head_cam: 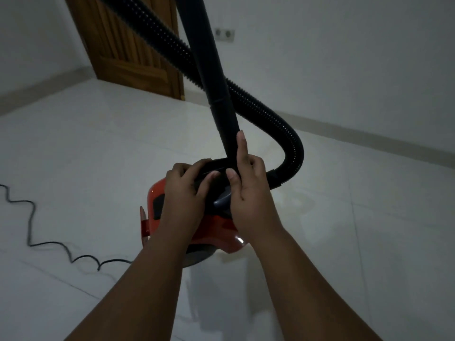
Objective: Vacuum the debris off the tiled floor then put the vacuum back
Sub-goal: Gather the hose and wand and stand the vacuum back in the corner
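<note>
A red canister vacuum (216,232) stands on the white tiled floor (98,148) in the middle of the view. Its black wand (209,70) rises steeply from the body to the top edge. The black ribbed hose (283,129) loops from the right side of the body and crosses behind the wand. My left hand (187,190) grips the black floor head at the wand's lower end, on top of the vacuum. My right hand (248,188) holds the base of the wand, index finger stretched up along it. No debris shows on the tiles.
A black power cord (32,217) snakes over the floor at the left. A wooden door (133,50) stands at the back, with a double wall socket (224,33) to its right. White walls with skirting bound the floor.
</note>
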